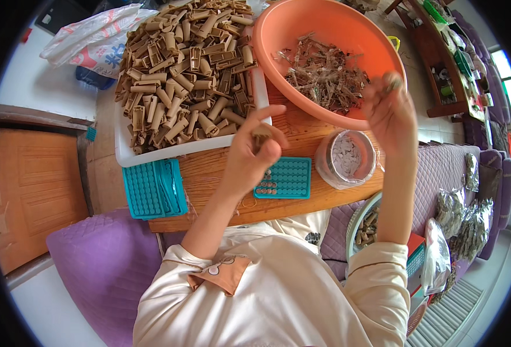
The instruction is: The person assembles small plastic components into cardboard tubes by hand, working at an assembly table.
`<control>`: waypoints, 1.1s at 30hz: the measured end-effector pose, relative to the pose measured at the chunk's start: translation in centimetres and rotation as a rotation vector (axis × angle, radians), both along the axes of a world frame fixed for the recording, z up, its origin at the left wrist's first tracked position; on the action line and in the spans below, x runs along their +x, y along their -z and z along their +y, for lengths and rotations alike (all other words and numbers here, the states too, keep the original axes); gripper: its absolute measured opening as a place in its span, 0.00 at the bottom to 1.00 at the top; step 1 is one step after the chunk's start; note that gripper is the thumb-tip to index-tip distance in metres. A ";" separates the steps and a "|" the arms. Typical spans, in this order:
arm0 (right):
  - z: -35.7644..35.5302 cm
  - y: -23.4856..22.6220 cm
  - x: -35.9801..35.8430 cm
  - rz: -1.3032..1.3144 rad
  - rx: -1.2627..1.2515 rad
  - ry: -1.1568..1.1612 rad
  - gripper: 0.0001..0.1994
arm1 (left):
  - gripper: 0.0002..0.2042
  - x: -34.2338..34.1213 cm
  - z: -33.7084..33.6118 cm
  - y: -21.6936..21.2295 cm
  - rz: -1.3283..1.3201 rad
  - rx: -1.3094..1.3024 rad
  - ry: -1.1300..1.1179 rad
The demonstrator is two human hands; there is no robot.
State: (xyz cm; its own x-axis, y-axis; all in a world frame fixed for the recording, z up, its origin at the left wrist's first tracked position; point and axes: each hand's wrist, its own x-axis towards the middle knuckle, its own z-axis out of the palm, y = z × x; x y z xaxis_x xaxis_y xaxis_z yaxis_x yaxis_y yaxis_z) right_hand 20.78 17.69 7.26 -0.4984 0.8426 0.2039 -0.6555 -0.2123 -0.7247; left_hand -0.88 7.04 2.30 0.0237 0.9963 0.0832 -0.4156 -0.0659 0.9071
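Above the wooden counter (202, 177), curled fingers of the left hand (246, 151) held 1 small tan piece (260, 139), likely light, stiff and best gripped by its sides; the right hand (392, 113), blurred near the orange basin (330, 17), apparently pinched a brownish piece (392, 84).

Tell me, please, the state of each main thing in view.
White tray: heaped with brown pieces
Orange basin: partly filled with metallic-looking pieces
Clear tub: open, holding white pieces
Teal grid tray: partly filled
Other teal trays: stacked
Basket: holding brown pieces
Left hand: holding a brown piece
Right hand: raised, blurred
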 end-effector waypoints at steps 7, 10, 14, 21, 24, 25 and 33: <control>-7.9 3.3 -2.6 0.096 -0.160 -0.042 0.08 | 0.20 1.5 -3.3 -1.1 0.103 0.045 -0.089; -9.7 3.8 -2.4 0.058 -0.208 -0.009 0.08 | 0.17 1.4 -4.2 -1.3 0.083 0.090 -0.126; -11.0 4.6 -1.9 -0.046 -0.160 0.003 0.08 | 0.15 1.5 -5.0 -1.0 0.063 0.139 -0.179; -13.2 0.3 -2.2 -1.107 0.932 0.996 0.17 | 0.11 1.5 -6.6 -1.7 0.201 0.052 -0.143; -15.0 -1.3 -5.1 -1.094 0.941 0.554 0.19 | 0.10 1.8 -7.0 -1.1 0.170 0.062 -0.123; -15.1 -0.9 -5.3 -1.097 0.937 0.556 0.19 | 0.10 1.8 -7.1 -0.8 0.216 0.050 -0.099; -15.8 1.8 -5.2 -1.109 0.854 0.604 0.15 | 0.11 2.3 -7.2 0.1 0.354 0.086 -0.120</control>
State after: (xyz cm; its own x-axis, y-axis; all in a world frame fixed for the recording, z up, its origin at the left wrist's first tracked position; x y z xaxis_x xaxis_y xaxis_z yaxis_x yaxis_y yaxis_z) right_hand 15.60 1.88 5.49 -0.3575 0.7971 0.4867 0.4521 0.6037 -0.6566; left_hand 1.46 -0.14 2.25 -0.0503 0.9834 0.1745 -0.0623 -0.1774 0.9822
